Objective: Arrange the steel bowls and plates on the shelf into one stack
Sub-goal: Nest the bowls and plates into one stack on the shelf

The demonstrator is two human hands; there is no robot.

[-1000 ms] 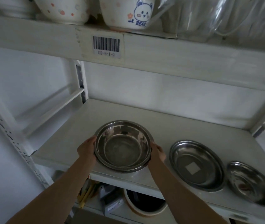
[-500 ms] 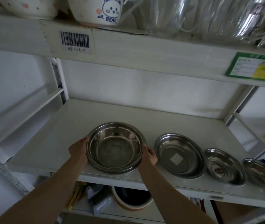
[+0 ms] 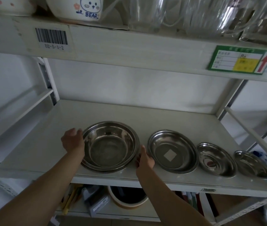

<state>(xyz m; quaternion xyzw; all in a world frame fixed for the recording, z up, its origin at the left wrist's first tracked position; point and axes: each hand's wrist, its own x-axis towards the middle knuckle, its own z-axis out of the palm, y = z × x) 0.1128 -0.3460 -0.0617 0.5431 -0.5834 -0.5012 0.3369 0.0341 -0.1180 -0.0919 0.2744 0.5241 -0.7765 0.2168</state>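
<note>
Standing at the near edge of the shelf (image 3: pixel 48 144), the person has both hands at the big bowl (image 3: pixel 110 146), which sits on the near left part of the board. It appears to be two nested pieces, since a second rim shows under the first. The left hand (image 3: pixel 73 141) cups the left rim, fingers curled against the steel; the right hand (image 3: pixel 144 160) is at the near right rim, fingers loose and barely touching, so the hands are spread the bowl's width apart rather than clamped hard. That suits a bowl just set down as the base of the stack, the widest piece lowest. To its right run a wide plate (image 3: pixel 172 151) with a pale square sticker, a smaller plate (image 3: pixel 216 159) and a small dish (image 3: pixel 252 163), none yet stacked. Compared with half a second ago, the right hand's grip has slackened and slid nearer, and the left sits higher on the rim. Farther back the board lies bare; overhead a shelf carries a bear bowl (image 3: pixel 80 8).
</note>
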